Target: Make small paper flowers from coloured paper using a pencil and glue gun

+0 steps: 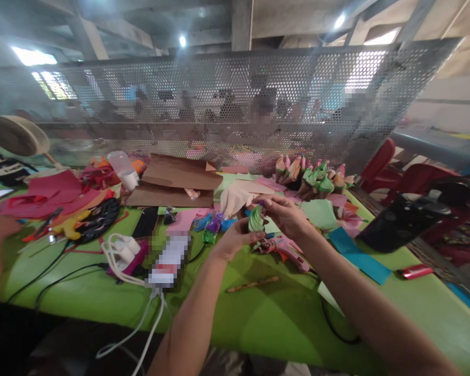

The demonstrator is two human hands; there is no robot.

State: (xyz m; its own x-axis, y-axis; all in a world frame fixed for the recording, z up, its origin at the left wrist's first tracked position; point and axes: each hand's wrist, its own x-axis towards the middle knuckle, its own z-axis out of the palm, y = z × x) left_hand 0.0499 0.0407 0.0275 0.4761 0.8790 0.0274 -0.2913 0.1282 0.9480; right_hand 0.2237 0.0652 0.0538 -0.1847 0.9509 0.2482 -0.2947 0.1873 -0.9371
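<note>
A pale green swirled, ribbed piece (256, 219), like a small soft cone, is held up above the table. My left hand (238, 237) is closed round its lower side. The thumb and fingers of my right hand (282, 210) pinch its top, where a small purple bit shows; whether that bit is part of the piece I cannot tell. Just below my right hand lies a pink glue gun (293, 255). A thin wooden stick (253, 284) rests on the green table (266, 318), nearer to me.
Several green and pink swirled cones (317, 177) stand at the back right. Left of my hands are a phone (172, 258) with white cables, a power adapter (125, 250) and brown card (176, 180). A black tumbler (391, 222) stands right. Another person's hand (2, 235) is far left.
</note>
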